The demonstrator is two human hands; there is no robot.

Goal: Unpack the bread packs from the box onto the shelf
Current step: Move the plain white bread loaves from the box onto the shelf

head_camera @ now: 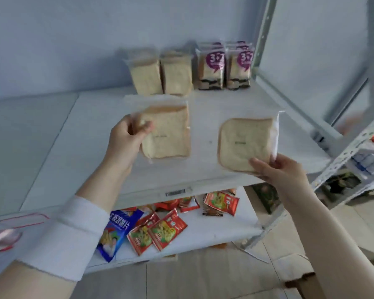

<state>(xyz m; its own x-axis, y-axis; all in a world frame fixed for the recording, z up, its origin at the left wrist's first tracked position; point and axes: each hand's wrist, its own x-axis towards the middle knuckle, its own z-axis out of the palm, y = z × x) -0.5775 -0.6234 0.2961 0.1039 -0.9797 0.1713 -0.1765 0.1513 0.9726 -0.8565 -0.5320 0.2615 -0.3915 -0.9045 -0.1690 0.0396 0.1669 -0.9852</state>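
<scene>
My left hand (127, 139) grips a clear pack of sliced bread (168, 134) by its left edge, above the white shelf (84, 134). My right hand (276, 167) pinches a second clear bread pack (244, 143) at its lower right corner, over the shelf's right part. Both packs face me flat. At the back of the shelf stand two plain bread packs (162, 74) side by side, and to their right two packs with purple labels (225, 67), with more behind them. A corner of the cardboard box (300, 275) shows at bottom right.
The lower shelf (214, 231) holds red snack sachets (160, 231) and a blue packet (117, 231). A grey metal upright (266, 29) and brace stand at the right. Another rack (358, 147) with goods stands at far right. Tan floor lies below.
</scene>
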